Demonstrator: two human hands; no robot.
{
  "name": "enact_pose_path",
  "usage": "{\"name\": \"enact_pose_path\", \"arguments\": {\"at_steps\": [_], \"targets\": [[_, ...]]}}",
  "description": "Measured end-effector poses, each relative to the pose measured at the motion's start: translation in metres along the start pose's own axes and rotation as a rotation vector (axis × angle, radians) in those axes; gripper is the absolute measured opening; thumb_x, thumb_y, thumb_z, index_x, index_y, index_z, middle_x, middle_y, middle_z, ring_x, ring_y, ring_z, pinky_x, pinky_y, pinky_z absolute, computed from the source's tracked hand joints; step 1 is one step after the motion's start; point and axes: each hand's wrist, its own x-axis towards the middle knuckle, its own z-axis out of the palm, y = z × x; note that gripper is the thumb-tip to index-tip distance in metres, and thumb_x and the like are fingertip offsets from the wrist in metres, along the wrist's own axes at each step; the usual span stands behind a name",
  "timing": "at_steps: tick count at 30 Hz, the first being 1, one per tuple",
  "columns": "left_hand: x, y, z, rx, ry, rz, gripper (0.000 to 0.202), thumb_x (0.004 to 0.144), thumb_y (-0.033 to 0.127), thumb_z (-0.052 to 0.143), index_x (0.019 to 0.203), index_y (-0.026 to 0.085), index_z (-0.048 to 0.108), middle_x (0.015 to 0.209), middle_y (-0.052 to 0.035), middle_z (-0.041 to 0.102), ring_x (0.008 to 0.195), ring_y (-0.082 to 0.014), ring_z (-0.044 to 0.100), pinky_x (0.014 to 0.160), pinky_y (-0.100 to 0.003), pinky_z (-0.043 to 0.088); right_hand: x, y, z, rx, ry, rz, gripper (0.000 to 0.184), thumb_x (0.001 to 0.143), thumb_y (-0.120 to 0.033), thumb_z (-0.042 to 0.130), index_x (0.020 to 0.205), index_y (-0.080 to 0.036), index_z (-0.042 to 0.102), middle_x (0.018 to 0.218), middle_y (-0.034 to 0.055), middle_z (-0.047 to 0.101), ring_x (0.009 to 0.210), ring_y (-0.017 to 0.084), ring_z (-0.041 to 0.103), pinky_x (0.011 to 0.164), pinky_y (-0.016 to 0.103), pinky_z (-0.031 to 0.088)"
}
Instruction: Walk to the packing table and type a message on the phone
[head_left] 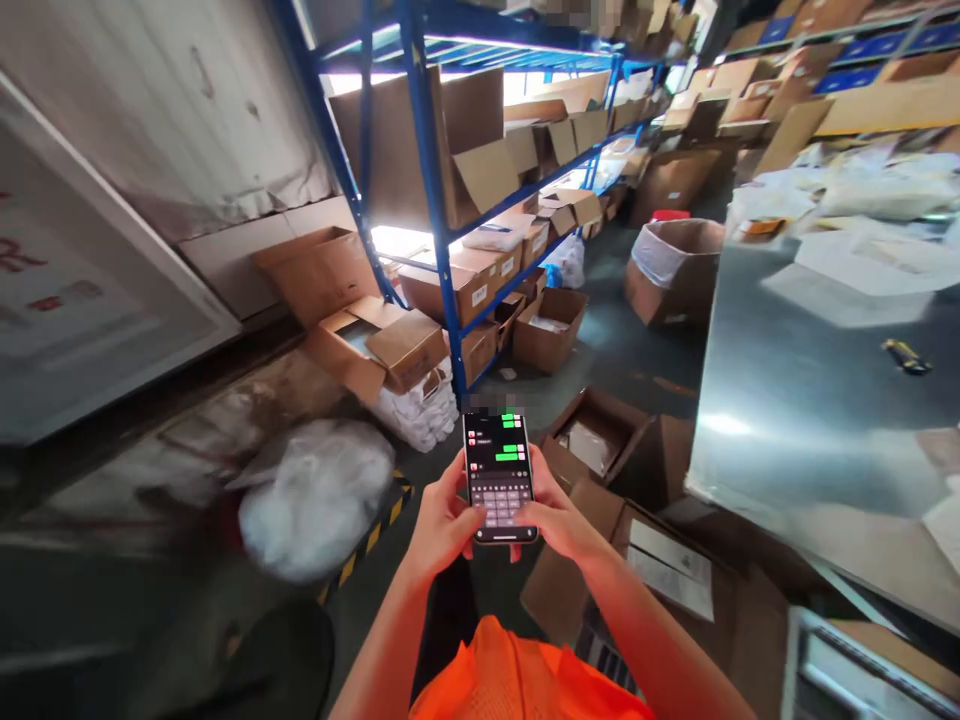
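A: What are the hands doing?

B: Both grip a phone (499, 478), held upright in the near middle, over the floor and in front of an orange vest (517, 680). The left hand (442, 525) wraps its left edge, fingers curled behind it, thumb on the lower screen. The right hand (559, 520) clasps the right edge the same way, thumb on the keyboard. So both sets of fingers are closed round the phone.

A: What is on the screen?

B: A dark chat with green bubbles above a keyboard. The words are too small to read.

A: And the boxes nearby?

B: Just right of the phone an open box (592, 440) sits on the floor with something pale and flat inside. Nearer, at the right, a flattened box (667, 575) bears a white paper sheet. Further off, an open box (551, 330) beside the blue rack (431, 200) holds a pale item. A big box (675, 265) far right is lined with a white bag.

A: The rack itself?

B: Its shelves carry many cardboard boxes, mostly with flaps open. I cannot tell what is in them.

A: Anything to the left?

B: A clear plastic bag (319, 495), blurred, lies on the floor, with a stack of white packs (420, 410) behind it below an open box (375, 345).

A: And to the right?

B: A metal table (795, 400) with white bags piled at its far end.
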Motion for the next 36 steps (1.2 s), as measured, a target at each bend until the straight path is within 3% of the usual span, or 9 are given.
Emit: {"name": "enact_pose_path", "arguments": {"at_steps": [4, 8, 13, 17, 21, 27, 30, 36], "targets": [[0.087, 0.009, -0.031, 0.052, -0.108, 0.023, 0.095, 0.069, 0.028, 0.063, 0.155, 0.013, 0.026, 0.121, -0.0168, 0.064, 0.04, -0.0056, 0.052, 0.032, -0.018, 0.04, 0.067, -0.017, -0.033, 0.009, 0.101, -0.028, 0.089, 0.067, -0.033, 0.056, 0.143, -0.027, 0.01, 0.125, 0.0102, 0.044, 0.071, 0.013, 0.061, 0.048, 0.025, 0.051], [0.161, 0.031, -0.063, 0.118, -0.132, 0.01, 0.095, 0.069, 0.027, 0.064, 0.155, 0.019, 0.026, 0.121, -0.0144, 0.064, 0.04, -0.0056, 0.052, 0.032, -0.018, 0.04, 0.133, -0.042, -0.055, 0.021, 0.172, -0.052, 0.093, 0.071, -0.035, 0.058, 0.147, -0.027, 0.006, 0.12, 0.0097, 0.047, 0.071, 0.012, 0.061, 0.048, 0.023, 0.051], [0.228, 0.053, -0.091, 0.153, -0.148, 0.019, 0.092, 0.07, 0.031, 0.066, 0.154, 0.019, 0.031, 0.114, -0.012, 0.067, 0.037, -0.0058, 0.051, 0.03, -0.018, 0.039, 0.191, -0.067, -0.072, -0.025, 0.252, -0.072, 0.092, 0.075, -0.039, 0.066, 0.145, -0.023, 0.008, 0.114, 0.0091, 0.049, 0.072, 0.011, 0.061, 0.049, 0.021, 0.052], [0.27, 0.054, -0.096, 0.191, -0.223, 0.041, 0.087, 0.071, 0.028, 0.065, 0.152, 0.018, 0.035, 0.111, -0.0098, 0.067, 0.039, -0.006, 0.052, 0.03, -0.018, 0.04, 0.21, -0.075, -0.09, -0.017, 0.342, -0.095, 0.095, 0.072, -0.037, 0.069, 0.145, -0.024, 0.009, 0.123, 0.0117, 0.046, 0.074, 0.01, 0.061, 0.05, 0.022, 0.053], [0.306, 0.051, -0.087, 0.249, -0.285, 0.01, 0.09, 0.069, 0.024, 0.066, 0.152, 0.016, 0.033, 0.112, -0.0105, 0.067, 0.04, -0.0061, 0.052, 0.03, -0.019, 0.042, 0.214, -0.081, -0.112, 0.073, 0.399, -0.132, 0.096, 0.071, -0.032, 0.067, 0.146, -0.026, 0.008, 0.125, 0.0112, 0.045, 0.073, 0.01, 0.061, 0.051, 0.023, 0.053], [0.369, 0.049, -0.061, 0.274, -0.327, -0.006, 0.09, 0.07, 0.04, 0.072, 0.148, 0.011, 0.038, 0.105, -0.0137, 0.069, 0.034, -0.0074, 0.049, 0.028, -0.02, 0.036, 0.227, -0.094, -0.157, 0.093, 0.49, -0.171, 0.09, 0.07, -0.034, 0.067, 0.141, -0.024, 0.012, 0.128, 0.0116, 0.042, 0.074, 0.009, 0.06, 0.05, 0.02, 0.052], [0.411, 0.047, -0.037, 0.251, -0.374, 0.0, 0.088, 0.071, 0.041, 0.07, 0.149, 0.013, 0.039, 0.109, -0.0149, 0.068, 0.035, -0.0074, 0.05, 0.029, -0.02, 0.037, 0.233, -0.104, -0.198, 0.053, 0.574, -0.165, 0.091, 0.07, -0.036, 0.068, 0.141, -0.024, 0.012, 0.125, 0.0108, 0.043, 0.074, 0.009, 0.06, 0.049, 0.02, 0.051], [0.499, 0.061, 0.028, 0.231, -0.439, 0.031, 0.091, 0.074, 0.037, 0.065, 0.152, 0.007, 0.03, 0.104, -0.0149, 0.068, 0.036, -0.0071, 0.05, 0.03, -0.019, 0.038, 0.235, -0.15, -0.302, 0.145, 0.509, -0.21, 0.094, 0.073, -0.047, 0.065, 0.145, -0.027, 0.008, 0.123, 0.0099, 0.044, 0.069, 0.009, 0.059, 0.05, 0.023, 0.052]]}}
